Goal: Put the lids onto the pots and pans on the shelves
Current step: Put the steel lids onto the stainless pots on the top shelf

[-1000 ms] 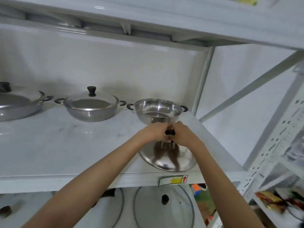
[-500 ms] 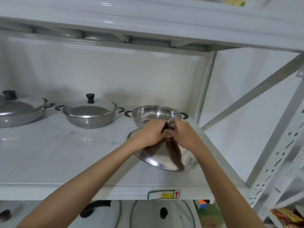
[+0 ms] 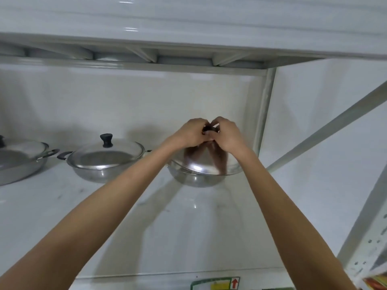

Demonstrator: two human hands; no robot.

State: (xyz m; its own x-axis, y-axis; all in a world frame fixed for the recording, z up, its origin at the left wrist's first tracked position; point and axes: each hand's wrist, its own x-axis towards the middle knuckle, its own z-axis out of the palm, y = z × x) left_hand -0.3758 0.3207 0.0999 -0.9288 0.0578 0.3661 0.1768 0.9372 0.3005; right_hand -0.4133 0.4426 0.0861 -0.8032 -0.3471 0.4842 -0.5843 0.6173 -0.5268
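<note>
Left hand (image 3: 189,132) and right hand (image 3: 227,133) meet at frame centre, fingers of both pinched closed around the small black knob (image 3: 208,129) of a steel lid (image 3: 206,162). Knob mostly hidden by the fingers. Both forearms extend up from the lower frame edge.

The lid is polished and mirrors the hands. It sits over a steel pot (image 3: 195,177) just below the hands, slightly tilted: its right edge overhangs the pot rim. Whether it is fully seated cannot be told.

Pot stands on the white shelf (image 3: 62,206), toward the right rear, near the rack upright (image 3: 265,114).

Left of it, centre-left of frame: a lidded two-handled pan (image 3: 104,162), black knob on top, lid seated. Far left edge: a second lidded pan (image 3: 19,160), partly cut off.

Bottom edge, right of centre: a label with red arrow (image 3: 215,284) on the shelf front.
</note>
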